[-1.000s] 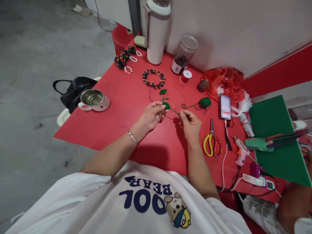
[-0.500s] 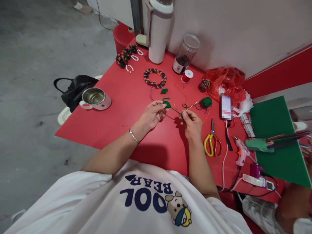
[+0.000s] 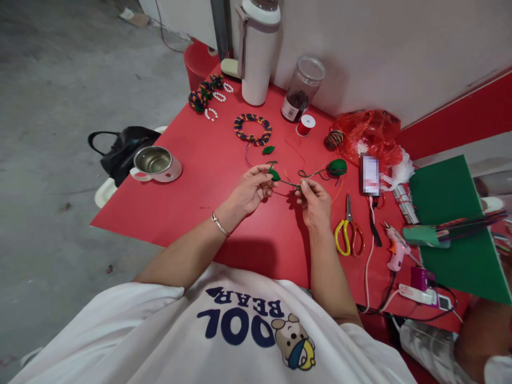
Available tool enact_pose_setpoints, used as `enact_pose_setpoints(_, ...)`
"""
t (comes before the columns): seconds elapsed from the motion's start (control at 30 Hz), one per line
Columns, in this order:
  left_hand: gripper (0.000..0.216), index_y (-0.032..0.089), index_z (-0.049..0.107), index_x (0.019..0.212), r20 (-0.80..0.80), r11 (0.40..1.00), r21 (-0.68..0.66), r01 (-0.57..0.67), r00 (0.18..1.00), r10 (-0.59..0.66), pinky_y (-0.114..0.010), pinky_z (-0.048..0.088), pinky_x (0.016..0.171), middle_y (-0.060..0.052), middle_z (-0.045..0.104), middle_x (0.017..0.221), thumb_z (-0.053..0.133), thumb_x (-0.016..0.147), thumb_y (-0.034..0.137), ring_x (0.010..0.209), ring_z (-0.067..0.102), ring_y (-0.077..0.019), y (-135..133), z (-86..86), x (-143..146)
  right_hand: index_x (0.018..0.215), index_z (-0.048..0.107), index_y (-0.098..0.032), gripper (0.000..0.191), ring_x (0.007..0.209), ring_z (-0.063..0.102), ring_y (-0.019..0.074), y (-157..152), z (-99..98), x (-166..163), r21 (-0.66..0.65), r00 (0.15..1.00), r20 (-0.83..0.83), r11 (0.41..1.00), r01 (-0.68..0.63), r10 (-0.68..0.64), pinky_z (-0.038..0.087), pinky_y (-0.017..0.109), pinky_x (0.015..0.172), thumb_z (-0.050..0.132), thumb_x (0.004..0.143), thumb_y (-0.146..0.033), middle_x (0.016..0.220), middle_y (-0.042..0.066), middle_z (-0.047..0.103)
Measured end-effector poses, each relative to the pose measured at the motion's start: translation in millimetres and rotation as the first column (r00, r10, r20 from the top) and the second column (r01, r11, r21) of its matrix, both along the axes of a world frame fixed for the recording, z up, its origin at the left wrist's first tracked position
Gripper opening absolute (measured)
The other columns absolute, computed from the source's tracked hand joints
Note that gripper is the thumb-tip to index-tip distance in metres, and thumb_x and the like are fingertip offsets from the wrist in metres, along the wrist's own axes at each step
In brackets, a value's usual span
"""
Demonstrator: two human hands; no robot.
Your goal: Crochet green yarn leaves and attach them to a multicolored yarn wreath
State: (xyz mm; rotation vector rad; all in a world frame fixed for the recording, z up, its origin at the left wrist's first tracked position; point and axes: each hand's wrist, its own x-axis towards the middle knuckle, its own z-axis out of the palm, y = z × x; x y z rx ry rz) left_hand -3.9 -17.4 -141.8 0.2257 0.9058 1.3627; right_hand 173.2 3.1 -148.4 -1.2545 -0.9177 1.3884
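Though thin, green yarn (image 3: 289, 184) between hands (image 3: 252, 191) (image 3: 317, 201)

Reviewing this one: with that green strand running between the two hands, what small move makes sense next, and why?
Probably a gentle tug by the right hand to draw the green strand taut: its fingertips pinch one end, while the left hand pinches the small green piece at the other, which should anchor it.

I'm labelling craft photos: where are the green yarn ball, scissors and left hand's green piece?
Green yarn ball (image 3: 337, 167), head view: middle of the ball.
Scissors (image 3: 349, 216), head view: base of the blades.
Held green piece (image 3: 274, 175), head view: its uncovered part.
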Motion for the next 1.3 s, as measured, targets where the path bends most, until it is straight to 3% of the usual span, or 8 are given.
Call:
enact_pose_setpoints(0.27,0.04,0.019,0.068,0.105,0.0,0.999,0.011,0.036,0.999,-0.036,-0.019,0.046,0.047,0.003,0.069,0.069,0.075,0.068,0.008,0.061,0.072,-0.0147,-2,1.9,0,0.093,0.077,-0.023,0.039,0.061,0.064,0.0087,-4,4.2,-3,0.012,0.999,0.047,1.0,-0.021,0.021,0.044,0.019,0.047,0.09,0.064,-0.047,0.078,-0.004,0.071)
enact_pose_setpoints(0.4,0.033,0.017,0.069,0.097,0.005,1.0,0.016,0.022,1.0,-0.022,-0.019,0.048,0.049,0.002,0.071,0.071,0.08,0.067,0.008,0.062,0.073,-0.0139,-2,2.1,1,0.094,0.079,-0.024,0.037,0.061,0.064,0.0093,-4,3.2,-2,0.026,0.998,0.064,0.999,-0.029,0.027,0.044,0.019,0.048,0.09,0.066,-0.047,0.077,-0.004,0.072)
enact_pose_setpoints(0.53,0.03,0.016,0.067,0.089,0.014,0.998,-0.024,-0.051,0.999,0.052,-0.017,0.048,0.05,0.002,0.072,0.071,0.085,0.067,0.009,0.06,0.071,-0.0108,0,0.6,0,0.1,0.083,-0.026,0.03,0.067,0.067,0.012,-7,0.6,0,0.133,0.972,0.221,0.985,-0.109,0.078,0.052,0.024,0.056,0.082,0.078,-0.046,0.085,0.0,0.077)
enact_pose_setpoints(0.7,0.028,0.016,0.062,0.082,0.05,0.999,-0.051,-0.015,0.999,0.017,-0.015,0.044,0.049,0.004,0.066,0.063,0.087,0.069,0.013,0.056,0.067,-0.0079,2,-1.2,-2,0.101,0.086,-0.029,0.017,0.085,0.07,0.0162,-10,-3.4,3,0.421,0.851,0.525,0.866,-0.269,0.009,0.058,0.031,0.081,0.072,0.093,-0.035,0.094,0.003,0.077)
enact_pose_setpoints(0.83,0.032,0.017,0.058,0.081,0.043,0.999,-0.053,0.006,0.999,-0.004,-0.016,0.043,0.048,0.004,0.064,0.062,0.088,0.069,0.015,0.056,0.068,-0.0092,2,-1.2,-2,0.105,0.084,-0.029,0.019,0.085,0.069,0.0168,-10,-8.8,5,0.52,0.775,0.63,0.771,-0.368,-0.055,0.057,0.032,0.082,0.066,0.098,-0.027,0.091,0.003,0.074)
enact_pose_setpoints(1.1,0.038,0.019,0.058,0.085,-0.072,0.998,-0.025,-0.055,0.996,0.053,-0.019,0.044,0.046,0.004,0.067,0.064,0.091,0.066,0.019,0.055,0.067,-0.0117,2,-2.0,0,0.105,0.08,-0.026,0.021,0.09,0.072,0.0201,-10,-11.6,7,0.511,0.669,0.738,0.725,-0.462,-0.094,0.059,0.034,0.087,0.059,0.102,-0.027,0.097,0.006,0.077)
enact_pose_setpoints(1.3,0.036,0.019,0.06,0.083,-0.113,0.998,-0.004,-0.068,0.991,0.067,-0.019,0.043,0.045,0.003,0.066,0.062,0.092,0.066,0.023,0.054,0.066,-0.0115,2,-4.2,-1,0.103,0.077,-0.024,0.023,0.087,0.074,0.0206,-11,-10.0,6,0.464,0.644,0.76,0.765,-0.445,-0.087,0.06,0.035,0.088,0.056,0.104,-0.034,0.097,0.007,0.08)
